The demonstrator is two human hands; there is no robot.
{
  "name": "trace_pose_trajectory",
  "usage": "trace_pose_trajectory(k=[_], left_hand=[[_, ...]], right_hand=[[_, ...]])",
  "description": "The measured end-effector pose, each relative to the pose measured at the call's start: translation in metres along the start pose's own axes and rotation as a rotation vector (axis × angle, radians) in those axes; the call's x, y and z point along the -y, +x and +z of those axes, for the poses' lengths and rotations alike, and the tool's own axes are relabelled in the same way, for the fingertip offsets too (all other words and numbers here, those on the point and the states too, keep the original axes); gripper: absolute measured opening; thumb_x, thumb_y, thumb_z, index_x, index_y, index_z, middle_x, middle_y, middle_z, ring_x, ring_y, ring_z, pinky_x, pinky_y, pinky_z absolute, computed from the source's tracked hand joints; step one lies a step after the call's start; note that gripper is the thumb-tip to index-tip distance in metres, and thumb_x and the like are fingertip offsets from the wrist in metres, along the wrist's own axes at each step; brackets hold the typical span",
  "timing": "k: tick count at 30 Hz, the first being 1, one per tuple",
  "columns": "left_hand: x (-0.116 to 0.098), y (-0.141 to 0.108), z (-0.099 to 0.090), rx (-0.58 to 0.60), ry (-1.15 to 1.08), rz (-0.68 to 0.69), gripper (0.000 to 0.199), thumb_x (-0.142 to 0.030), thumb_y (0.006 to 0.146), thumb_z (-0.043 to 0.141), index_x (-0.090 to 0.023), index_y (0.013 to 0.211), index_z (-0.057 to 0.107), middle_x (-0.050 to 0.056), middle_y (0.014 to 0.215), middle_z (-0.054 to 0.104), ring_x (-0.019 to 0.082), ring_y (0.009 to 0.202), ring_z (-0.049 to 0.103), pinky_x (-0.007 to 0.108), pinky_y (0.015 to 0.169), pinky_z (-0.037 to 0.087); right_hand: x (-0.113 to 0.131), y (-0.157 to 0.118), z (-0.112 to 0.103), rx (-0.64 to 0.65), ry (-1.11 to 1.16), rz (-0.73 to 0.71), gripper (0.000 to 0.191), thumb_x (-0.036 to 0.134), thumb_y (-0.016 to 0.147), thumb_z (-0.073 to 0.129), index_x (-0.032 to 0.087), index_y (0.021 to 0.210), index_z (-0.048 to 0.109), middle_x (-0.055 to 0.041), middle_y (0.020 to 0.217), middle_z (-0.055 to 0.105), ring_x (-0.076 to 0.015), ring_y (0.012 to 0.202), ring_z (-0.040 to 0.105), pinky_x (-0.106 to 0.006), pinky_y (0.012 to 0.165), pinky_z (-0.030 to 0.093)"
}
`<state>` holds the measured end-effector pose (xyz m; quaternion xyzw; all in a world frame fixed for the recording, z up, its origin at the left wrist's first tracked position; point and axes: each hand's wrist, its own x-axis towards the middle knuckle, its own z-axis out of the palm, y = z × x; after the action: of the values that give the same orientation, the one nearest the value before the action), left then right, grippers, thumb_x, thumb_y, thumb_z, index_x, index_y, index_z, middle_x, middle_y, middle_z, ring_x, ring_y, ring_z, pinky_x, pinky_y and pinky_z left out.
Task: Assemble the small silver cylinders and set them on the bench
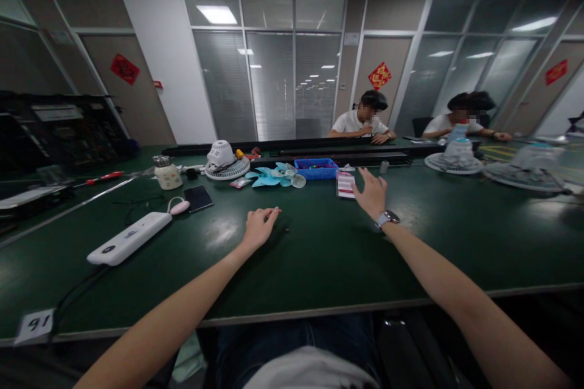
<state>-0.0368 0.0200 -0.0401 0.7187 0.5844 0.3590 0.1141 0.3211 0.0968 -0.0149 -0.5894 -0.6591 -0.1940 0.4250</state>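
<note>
My left hand point(260, 226) is over the green table point(314, 273), with its thumb and fingers brought together in a pinch. Whatever is between those fingertips, if anything, is too small to make out. A tiny dark piece point(287, 230) lies on the table just right of them. With fingers spread and nothing held, my right hand point(371, 194) hovers beside a red-and-white printed card or packet point(345, 185); whether they touch is unclear. Behind the hands lie light-blue fan blades point(269, 176) and a blue tray point(314, 169) of small parts that I cannot identify.
On the left are a white power strip point(130, 238), a phone point(198, 198) and a cream bottle point(166, 174). A white fan part point(222, 158) stands farther back. Across black rails point(292, 144), two people sit near other fan assemblies point(456, 155). The table's front edge point(319, 313) is close to me.
</note>
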Motion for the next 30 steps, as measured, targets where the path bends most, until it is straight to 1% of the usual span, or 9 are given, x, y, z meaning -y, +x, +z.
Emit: trace_pose_trajectory(k=[2,5,7,11,15,18,20,26,30], left_hand=[[0.001,0.001,0.001,-0.029,0.006,-0.019,0.044,-0.050,0.096,0.038,-0.026,0.108,0.072,0.007,0.103,0.071,0.025,0.100,0.058,0.041,0.098,0.035],[0.001,0.001,0.000,-0.053,0.007,-0.030,0.043,-0.049,0.096,0.040,-0.022,0.109,0.071,0.008,0.103,0.071,0.025,0.098,0.060,0.041,0.098,0.036],[0.001,0.001,0.000,-0.063,0.003,-0.026,0.041,-0.048,0.096,0.041,-0.021,0.108,0.070,0.008,0.102,0.071,0.024,0.097,0.061,0.040,0.098,0.037],[0.000,0.002,0.001,-0.068,-0.017,-0.001,0.036,-0.044,0.095,0.045,-0.019,0.105,0.070,0.008,0.101,0.072,0.024,0.095,0.063,0.039,0.095,0.041],[0.002,0.002,0.004,-0.056,-0.044,-0.003,0.036,-0.044,0.095,0.045,-0.019,0.104,0.070,0.008,0.100,0.072,0.023,0.094,0.063,0.038,0.093,0.043],[0.002,0.001,0.003,-0.064,-0.046,-0.013,0.037,-0.046,0.095,0.045,-0.020,0.103,0.070,0.007,0.100,0.073,0.023,0.093,0.063,0.037,0.092,0.044],[0.001,0.000,0.001,-0.068,-0.047,-0.013,0.037,-0.047,0.094,0.045,-0.021,0.104,0.070,0.007,0.099,0.073,0.023,0.092,0.063,0.037,0.091,0.044],[-0.002,-0.002,-0.001,-0.045,-0.069,-0.013,0.038,-0.047,0.094,0.044,-0.020,0.104,0.070,0.007,0.097,0.073,0.023,0.090,0.063,0.037,0.090,0.043],[-0.004,-0.004,-0.001,-0.038,-0.039,-0.016,0.039,-0.047,0.094,0.044,-0.019,0.103,0.070,0.006,0.094,0.073,0.023,0.089,0.063,0.038,0.090,0.042]], right_hand=[[0.040,-0.013,-0.006,0.106,0.161,-0.170,0.046,0.039,0.094,0.048,0.019,0.135,0.054,-0.0134,0.141,0.053,-0.0286,0.129,0.048,-0.050,0.109,0.028],[0.098,-0.042,-0.011,0.412,0.390,-0.448,0.043,0.041,0.095,0.048,0.025,0.135,0.055,-0.0087,0.143,0.052,-0.0258,0.133,0.045,-0.046,0.109,0.033],[0.126,-0.061,-0.011,0.583,0.485,-0.581,0.045,0.042,0.097,0.047,0.027,0.138,0.052,-0.0074,0.145,0.049,-0.0242,0.136,0.042,-0.045,0.110,0.033],[0.148,-0.079,-0.010,0.733,0.551,-0.658,0.039,0.037,0.098,0.048,0.027,0.135,0.056,-0.0050,0.138,0.057,-0.0222,0.134,0.045,-0.043,0.108,0.035],[0.147,-0.076,-0.010,0.688,0.527,-0.620,0.026,0.029,0.095,0.055,0.030,0.117,0.068,-0.0015,0.120,0.069,-0.0201,0.123,0.057,-0.042,0.105,0.037],[0.135,-0.062,-0.012,0.568,0.474,-0.545,0.023,0.025,0.093,0.058,0.029,0.111,0.072,-0.0018,0.110,0.073,-0.0190,0.108,0.066,-0.037,0.096,0.043],[0.115,-0.046,-0.014,0.444,0.389,-0.453,0.024,0.026,0.093,0.058,0.028,0.111,0.072,-0.0029,0.106,0.075,-0.0193,0.095,0.069,-0.034,0.088,0.047],[0.005,0.005,-0.015,0.101,0.036,-0.003,0.030,0.034,0.093,0.052,0.023,0.108,0.075,-0.0086,0.100,0.076,-0.0252,0.085,0.069,-0.034,0.076,0.048],[-0.051,0.016,-0.010,0.020,0.047,0.142,0.032,0.032,0.091,0.050,0.021,0.108,0.075,-0.0081,0.103,0.075,-0.0258,0.091,0.069,-0.033,0.078,0.049]])
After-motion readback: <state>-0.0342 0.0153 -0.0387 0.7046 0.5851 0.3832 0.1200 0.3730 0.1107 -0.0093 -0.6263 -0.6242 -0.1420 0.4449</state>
